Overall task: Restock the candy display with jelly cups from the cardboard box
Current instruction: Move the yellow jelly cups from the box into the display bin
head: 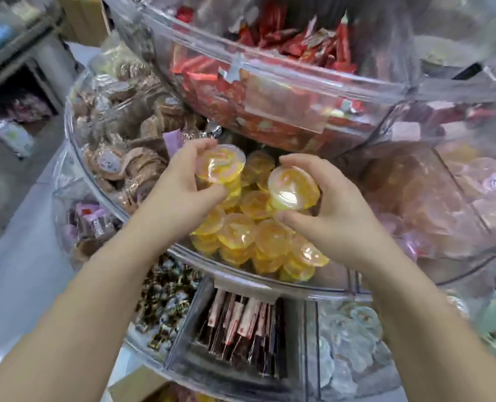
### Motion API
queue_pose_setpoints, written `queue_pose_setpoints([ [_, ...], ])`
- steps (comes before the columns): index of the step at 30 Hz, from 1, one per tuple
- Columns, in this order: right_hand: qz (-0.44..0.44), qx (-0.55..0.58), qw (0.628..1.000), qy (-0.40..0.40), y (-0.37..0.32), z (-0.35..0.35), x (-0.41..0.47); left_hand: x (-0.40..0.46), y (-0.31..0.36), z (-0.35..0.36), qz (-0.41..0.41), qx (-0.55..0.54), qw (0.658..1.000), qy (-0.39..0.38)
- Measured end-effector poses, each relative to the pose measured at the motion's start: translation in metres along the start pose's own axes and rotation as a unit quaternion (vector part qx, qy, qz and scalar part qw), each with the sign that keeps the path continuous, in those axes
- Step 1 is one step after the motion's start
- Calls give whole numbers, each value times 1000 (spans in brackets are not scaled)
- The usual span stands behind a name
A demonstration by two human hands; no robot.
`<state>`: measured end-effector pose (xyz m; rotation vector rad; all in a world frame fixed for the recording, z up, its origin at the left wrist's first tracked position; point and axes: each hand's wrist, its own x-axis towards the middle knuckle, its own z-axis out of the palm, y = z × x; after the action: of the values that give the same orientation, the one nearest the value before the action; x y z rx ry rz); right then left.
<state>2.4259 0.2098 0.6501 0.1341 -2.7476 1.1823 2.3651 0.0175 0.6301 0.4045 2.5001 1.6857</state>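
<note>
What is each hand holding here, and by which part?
The left hand grips a yellow jelly cup by its rim and side. The right hand grips another jelly cup the same way, thumb below, fingers over the far edge.

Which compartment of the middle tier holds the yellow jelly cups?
The central compartment, under both hands: its neighbours hold brown wrapped sweets and pinkish cups.

Two bare forearms enter from about seven and five o'clock; no sleeves, watch, rings or gloves show on either; the left hand (183, 181) and right hand (336, 210) have short, unpainted nails.
</note>
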Motion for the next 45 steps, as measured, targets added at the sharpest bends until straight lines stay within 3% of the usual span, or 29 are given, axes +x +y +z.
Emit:
queue_pose_setpoints([
  [2, -11, -16, 1000, -9, 10, 3, 17, 13, -3, 1, 22, 32, 999, -2],
  [5, -10, -28, 999, -23, 22, 12, 32, 27, -10, 0, 104, 203, 974, 15],
  [8, -3, -9, 999, -42, 33, 20, 36, 30, -15, 11, 116, 297, 946, -56],
  [14, 34, 36, 999, -8, 48, 16, 31, 43, -12, 22, 100, 256, 961, 14],
  [16, 46, 54, 997, -4, 50, 15, 31, 51, -9, 23, 116, 248, 961, -29],
  [19, 59, 79, 995, 13, 53, 17, 31, 56, -7, 27, 158, 250, 942, -161],
  [21, 58, 100, 993, 23, 51, 19, 30, 55, -8, 32, 158, 225, 942, -196],
  [28, 79, 234, 968, -33, 38, 25, 31, 42, -16, 31, 166, 161, 969, -85],
  [29, 98, 211, 971, -48, 38, 23, 31, 40, -18, 26, 160, 166, 971, -62],
  [31, 143, 56, 986, -64, 45, 23, 33, 38, -25, 15, 156, 183, 970, -21],
  [34, 169, -158, 969, -85, 54, 33, 47, 38, -32, 2, 169, 264, 949, 20],
  [37, 200, -198, 958, -52, 57, 47, 71, 35, -38, 2, 175, 329, 927, 35],
  [45, 190, -113, 975, -15, 74, 55, 89, 37, -48, 4, 161, 312, 935, 47],
])
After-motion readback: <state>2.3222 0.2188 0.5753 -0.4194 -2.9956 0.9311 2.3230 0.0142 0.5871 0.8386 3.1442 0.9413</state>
